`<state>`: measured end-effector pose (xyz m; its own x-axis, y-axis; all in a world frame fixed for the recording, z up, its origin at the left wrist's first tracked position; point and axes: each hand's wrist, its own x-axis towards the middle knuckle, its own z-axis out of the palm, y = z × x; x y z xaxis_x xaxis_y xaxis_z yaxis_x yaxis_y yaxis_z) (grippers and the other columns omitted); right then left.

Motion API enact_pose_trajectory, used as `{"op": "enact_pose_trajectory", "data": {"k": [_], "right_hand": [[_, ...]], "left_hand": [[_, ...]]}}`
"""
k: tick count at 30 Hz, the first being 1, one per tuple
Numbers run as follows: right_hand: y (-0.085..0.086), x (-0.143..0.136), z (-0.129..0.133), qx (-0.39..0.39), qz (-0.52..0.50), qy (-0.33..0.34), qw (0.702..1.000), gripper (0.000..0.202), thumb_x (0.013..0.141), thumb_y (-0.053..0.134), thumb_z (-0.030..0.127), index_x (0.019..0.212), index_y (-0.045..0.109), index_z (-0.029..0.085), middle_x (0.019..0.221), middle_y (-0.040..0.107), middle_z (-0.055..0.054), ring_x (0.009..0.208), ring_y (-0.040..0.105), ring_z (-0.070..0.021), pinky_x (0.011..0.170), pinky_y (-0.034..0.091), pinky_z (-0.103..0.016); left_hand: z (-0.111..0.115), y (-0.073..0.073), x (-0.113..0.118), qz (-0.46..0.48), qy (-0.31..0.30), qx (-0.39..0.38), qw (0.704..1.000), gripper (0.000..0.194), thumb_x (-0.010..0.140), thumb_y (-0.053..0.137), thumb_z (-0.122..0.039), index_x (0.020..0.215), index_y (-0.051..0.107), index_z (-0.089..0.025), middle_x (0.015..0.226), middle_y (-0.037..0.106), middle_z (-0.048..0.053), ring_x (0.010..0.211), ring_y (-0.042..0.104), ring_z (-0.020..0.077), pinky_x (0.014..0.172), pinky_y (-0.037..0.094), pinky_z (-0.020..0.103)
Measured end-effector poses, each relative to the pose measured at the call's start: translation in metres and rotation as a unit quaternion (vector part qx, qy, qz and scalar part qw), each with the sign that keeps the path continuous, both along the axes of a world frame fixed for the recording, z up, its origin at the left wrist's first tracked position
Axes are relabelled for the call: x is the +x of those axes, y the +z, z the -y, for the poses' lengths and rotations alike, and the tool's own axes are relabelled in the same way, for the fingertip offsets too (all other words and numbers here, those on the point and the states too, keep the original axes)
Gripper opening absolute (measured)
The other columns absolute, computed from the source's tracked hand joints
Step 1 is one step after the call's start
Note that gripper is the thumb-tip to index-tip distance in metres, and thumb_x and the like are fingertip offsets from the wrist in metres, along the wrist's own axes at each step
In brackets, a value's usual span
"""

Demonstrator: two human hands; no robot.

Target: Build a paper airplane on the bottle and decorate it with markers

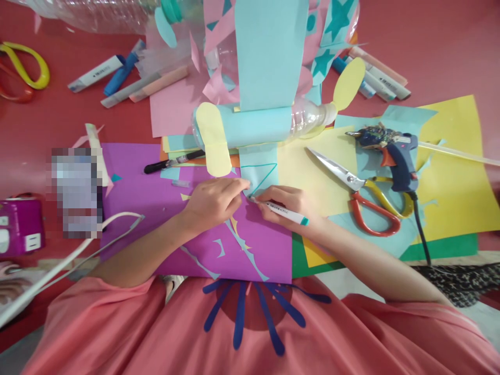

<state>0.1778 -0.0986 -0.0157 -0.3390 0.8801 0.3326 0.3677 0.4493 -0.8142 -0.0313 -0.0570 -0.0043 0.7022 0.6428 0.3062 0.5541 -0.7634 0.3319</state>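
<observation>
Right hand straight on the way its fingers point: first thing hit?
Likely the left hand, just beyond the tip of the marker the right hand holds. Depth between the hands is hard to judge from one view.

Left hand (214, 200): laid palm down, pointing inward
Right hand (288, 204): curled in a pinch
Forearms (150, 247): bare, slanting inward

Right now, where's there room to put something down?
Try the bare red tabletop at far right, beyond the yellow sheet and beside the markers. A smaller patch lies left, between the scissors handles and purple box. It's crowded around the glue gun, paper-wrapped bottle, left hand and right hand.
</observation>
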Motion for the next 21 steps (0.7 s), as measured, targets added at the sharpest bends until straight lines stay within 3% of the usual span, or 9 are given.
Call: {"op": "enact_pose_trajectory", "data": {"k": [5,11,17,21], "right_hand": [[0.009,0.003,-0.003,-0.086,-0.032,0.021,0.996,0.011,0.09,0.06,0.025,0.085,0.066,0.017,0.073,0.071,-0.002,0.061,0.063,-0.0091,0.058,0.05,-0.02],[0.017,0.013,-0.014,-0.223,-0.09,-0.044,0.97,0.027,0.086,0.065,0.042,0.079,0.066,0.017,0.068,0.069,-0.002,0.057,0.06,-0.0109,0.051,0.047,-0.023],[0.011,0.021,-0.032,-0.21,-0.14,-0.113,0.961,0.015,0.082,0.067,0.033,0.08,0.065,0.019,0.07,0.064,0.0,0.062,0.059,-0.0115,0.055,0.047,-0.026],[0.008,0.02,-0.043,-0.2,-0.117,-0.119,0.965,0.012,0.082,0.066,0.032,0.086,0.066,0.02,0.073,0.063,0.001,0.067,0.06,-0.0114,0.062,0.049,-0.027]], "left_hand": [[0.0,0.002,0.0,0.004,-0.007,0.005,1.0,0.028,0.092,0.036,-0.007,0.102,0.06,-0.017,0.095,0.078,0.003,0.081,0.075,0.0158,0.071,0.06,0.026],[-0.001,0.004,0.002,0.003,-0.029,-0.016,0.999,0.029,0.092,0.036,-0.005,0.102,0.061,-0.015,0.095,0.077,0.006,0.086,0.074,0.0183,0.077,0.061,0.03],[-0.001,0.003,0.002,-0.001,-0.041,-0.032,0.999,0.031,0.092,0.038,-0.003,0.108,0.062,-0.013,0.099,0.076,0.008,0.093,0.072,0.019,0.084,0.06,0.032],[-0.001,0.002,0.003,-0.017,-0.047,-0.036,0.998,0.034,0.091,0.039,-0.001,0.112,0.062,-0.013,0.105,0.076,0.007,0.095,0.071,0.0185,0.085,0.059,0.032]]}}
